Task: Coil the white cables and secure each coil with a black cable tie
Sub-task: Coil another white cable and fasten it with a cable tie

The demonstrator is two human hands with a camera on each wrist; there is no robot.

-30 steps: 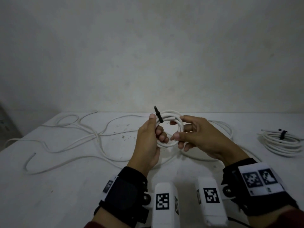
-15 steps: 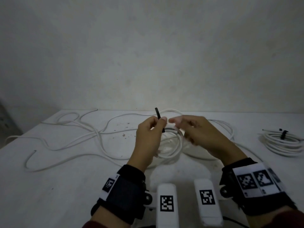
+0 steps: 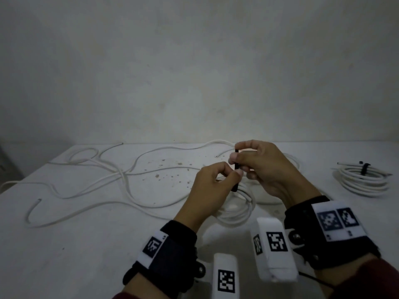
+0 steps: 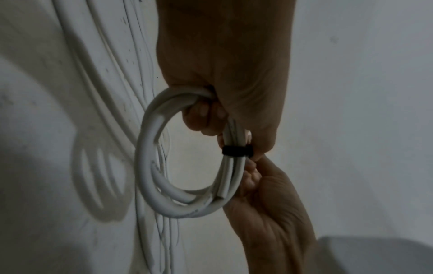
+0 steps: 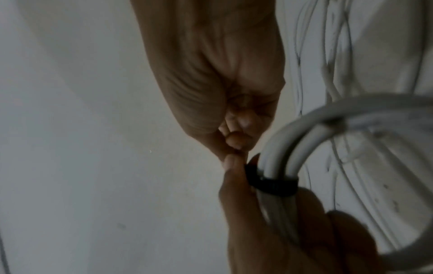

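White cable coil (image 3: 238,209) sits up off the table (image 3: 86,244), held between both hands near the front edge. Left hand (image 3: 212,190) has its fingers curled through the loop, gripping the bundled strands — the left wrist view shows that clearly, with the black cable tie (image 4: 237,150) wrapped snug around the bundle just past the fingertips. Right hand (image 3: 265,169) pinches the tie's loose tail, which sticks up as a dark strip in the head view. Behind the hands, loose white cable (image 3: 121,175) snakes across the left and middle of the table, with some small dark specks (image 3: 170,169) scattered nearby. Off to the right — well apart — lies a finished coil (image 3: 362,180) with its own black tie (image 3: 364,168).
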